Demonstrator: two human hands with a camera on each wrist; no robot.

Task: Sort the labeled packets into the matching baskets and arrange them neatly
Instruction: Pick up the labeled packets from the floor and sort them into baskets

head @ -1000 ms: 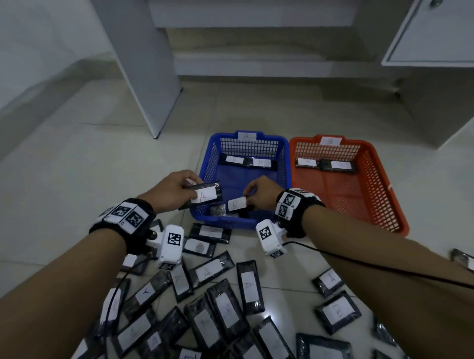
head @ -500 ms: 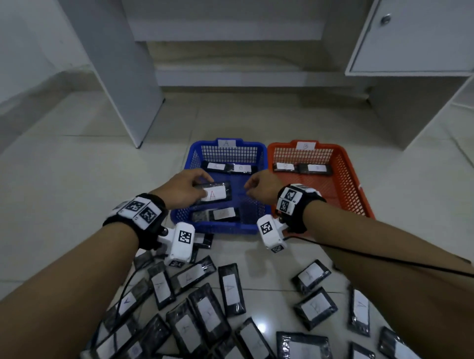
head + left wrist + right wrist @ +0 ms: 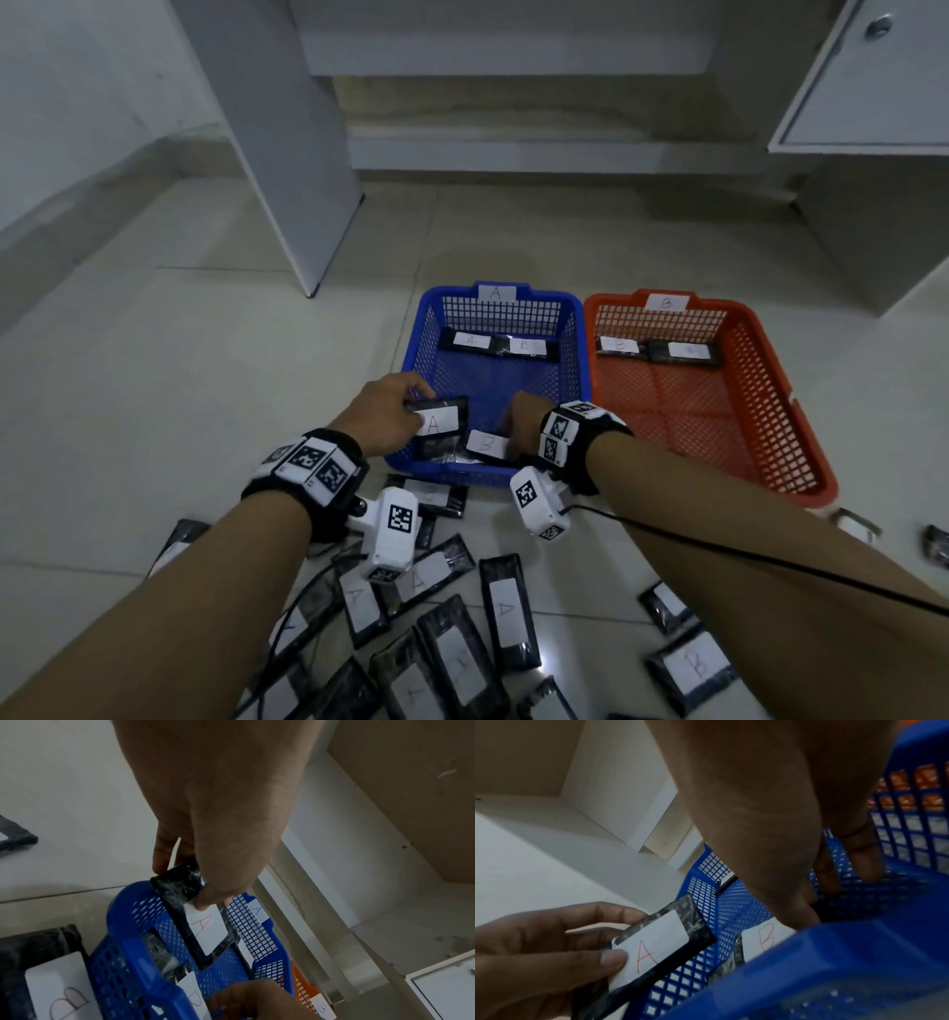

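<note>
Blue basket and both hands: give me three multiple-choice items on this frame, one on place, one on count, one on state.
1. Where is the packet marked B under the right hand?
A. orange basket
B. blue basket
C. floor

2. How many packets lie along the far wall of the orange basket?
A. two
B. four
C. none

3. The left hand:
A. open, idle
B. pinches a packet marked A
C. grips the basket rim

Key: B, it lies within the blue basket; A, two white labels show; B, thumb and fingers pinch it.
</note>
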